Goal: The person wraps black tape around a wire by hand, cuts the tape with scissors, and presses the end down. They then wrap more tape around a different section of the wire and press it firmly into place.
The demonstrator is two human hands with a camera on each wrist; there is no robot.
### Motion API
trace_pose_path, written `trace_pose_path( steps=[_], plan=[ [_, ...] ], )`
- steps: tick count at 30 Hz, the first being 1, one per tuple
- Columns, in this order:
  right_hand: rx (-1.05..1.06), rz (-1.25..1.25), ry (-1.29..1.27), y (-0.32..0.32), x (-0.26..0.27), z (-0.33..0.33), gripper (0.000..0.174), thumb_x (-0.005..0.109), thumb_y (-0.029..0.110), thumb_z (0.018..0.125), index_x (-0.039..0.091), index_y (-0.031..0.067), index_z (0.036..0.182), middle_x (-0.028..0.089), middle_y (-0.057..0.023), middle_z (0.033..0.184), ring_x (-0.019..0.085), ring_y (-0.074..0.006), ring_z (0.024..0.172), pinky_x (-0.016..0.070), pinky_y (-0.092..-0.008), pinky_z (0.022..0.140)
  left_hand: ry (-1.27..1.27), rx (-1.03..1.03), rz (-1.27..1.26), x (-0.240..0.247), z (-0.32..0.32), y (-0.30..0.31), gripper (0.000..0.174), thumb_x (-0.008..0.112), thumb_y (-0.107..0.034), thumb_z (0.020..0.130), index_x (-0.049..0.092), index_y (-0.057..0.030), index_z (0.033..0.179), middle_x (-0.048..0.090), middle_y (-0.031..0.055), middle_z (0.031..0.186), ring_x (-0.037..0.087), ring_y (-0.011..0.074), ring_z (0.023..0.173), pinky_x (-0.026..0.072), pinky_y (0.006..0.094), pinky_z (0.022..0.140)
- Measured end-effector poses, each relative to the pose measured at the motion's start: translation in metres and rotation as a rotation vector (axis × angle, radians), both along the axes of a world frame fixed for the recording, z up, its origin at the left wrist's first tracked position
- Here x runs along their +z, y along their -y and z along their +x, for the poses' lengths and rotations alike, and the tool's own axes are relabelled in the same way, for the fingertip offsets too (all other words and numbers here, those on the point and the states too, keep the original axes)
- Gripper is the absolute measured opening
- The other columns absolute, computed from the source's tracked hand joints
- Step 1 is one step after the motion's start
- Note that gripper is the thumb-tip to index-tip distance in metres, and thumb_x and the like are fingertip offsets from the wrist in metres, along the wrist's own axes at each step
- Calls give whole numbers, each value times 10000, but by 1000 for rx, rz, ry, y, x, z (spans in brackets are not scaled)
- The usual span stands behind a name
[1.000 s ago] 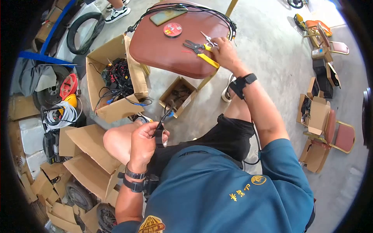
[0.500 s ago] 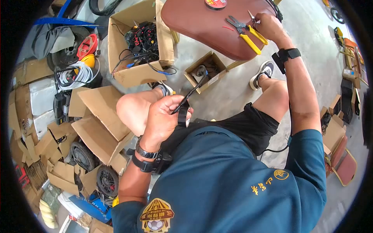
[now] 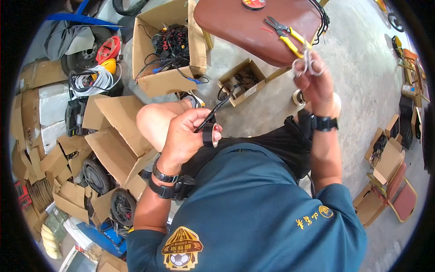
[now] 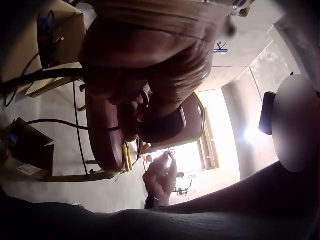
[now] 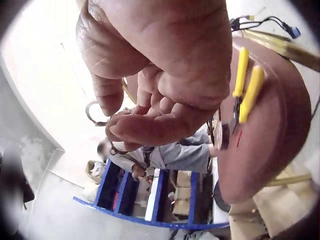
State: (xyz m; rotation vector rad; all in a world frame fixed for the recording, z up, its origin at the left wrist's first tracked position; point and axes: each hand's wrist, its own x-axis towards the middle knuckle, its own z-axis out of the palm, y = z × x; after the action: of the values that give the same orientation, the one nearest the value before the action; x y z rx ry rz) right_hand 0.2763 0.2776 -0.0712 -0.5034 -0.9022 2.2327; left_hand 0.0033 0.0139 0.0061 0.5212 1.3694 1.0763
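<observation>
My left hand [image 3: 181, 140] holds a roll of black electrical tape [image 3: 208, 135] and pinches a black cable [image 3: 213, 116] close to it, in front of my lap. The cable runs up and away from the fingers. Beside the brown chair seat [image 3: 226, 22], my right hand [image 3: 319, 90] is raised, gripping small scissors [image 3: 309, 63] whose finger loops show above the fingertips. In the right wrist view one scissor loop [image 5: 93, 115] sticks out past the thumb; the blades are hidden there. On the seat lie yellow-handled pliers [image 3: 287, 37] and a red-labelled roll [image 3: 253, 3].
A cardboard box of tangled wires [image 3: 195, 50] stands left of the chair, with a smaller open box [image 3: 242, 81] on the floor below the seat. Opened cartons [image 3: 113, 122] and small wheels [image 3: 123, 206] crowd my left side. Another person [image 5: 170, 156] shows in the right wrist view.
My right hand has lifted the scissors off the chair seat and drawn them back towards me. The head view has swung, shifting the scene. The left hand keeps holding the tape and cable.
</observation>
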Motion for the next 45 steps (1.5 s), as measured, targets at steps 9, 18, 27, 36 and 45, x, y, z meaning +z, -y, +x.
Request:
trace_pose_path(
  steps=[9, 18, 27, 36, 45],
  plan=[
    [417, -192, -84, 107, 25, -33, 380, 641, 186, 950, 590, 75, 1310, 727, -210, 970, 578, -113, 558, 456, -218, 493, -36, 59, 120, 9, 12, 27, 519, 771, 99, 809, 585, 26, 1288, 720, 132, 1020, 714, 168, 899, 598, 301, 802],
    [901, -120, 194, 151, 64, -26, 461, 684, 84, 931, 556, 29, 1370, 723, -61, 1096, 636, -51, 851, 507, -188, 652, -56, 72, 286, -6, 6, 33, 434, 747, 119, 823, 640, 4, 1228, 718, 124, 1033, 715, 165, 908, 607, 303, 797],
    [1002, -110, 314, 155, 70, -25, 508, 740, 155, 936, 550, 35, 1392, 696, 10, 1025, 568, -15, 767, 454, -174, 607, -26, 74, 278, -1, 1, 28, 441, 721, 124, 827, 630, 4, 1241, 718, 136, 1042, 720, 174, 925, 610, 306, 804],
    [1022, -74, 383, 133, 84, -23, 413, 677, 150, 954, 604, 28, 1341, 642, 34, 918, 554, -28, 740, 448, -198, 611, -128, -158, 214, 7, -16, 18, 616, 828, -9, 714, 633, -54, 1297, 678, 34, 1022, 624, 56, 815, 401, 160, 646],
    [999, -63, 302, 129, 75, -27, 615, 739, 278, 887, 552, -12, 1397, 653, -14, 1007, 601, -62, 809, 481, -211, 633, -554, -313, 413, 31, -15, 3, 648, 882, -63, 602, 679, -53, 1218, 618, -13, 917, 554, 76, 835, 401, 223, 651]
  ],
)
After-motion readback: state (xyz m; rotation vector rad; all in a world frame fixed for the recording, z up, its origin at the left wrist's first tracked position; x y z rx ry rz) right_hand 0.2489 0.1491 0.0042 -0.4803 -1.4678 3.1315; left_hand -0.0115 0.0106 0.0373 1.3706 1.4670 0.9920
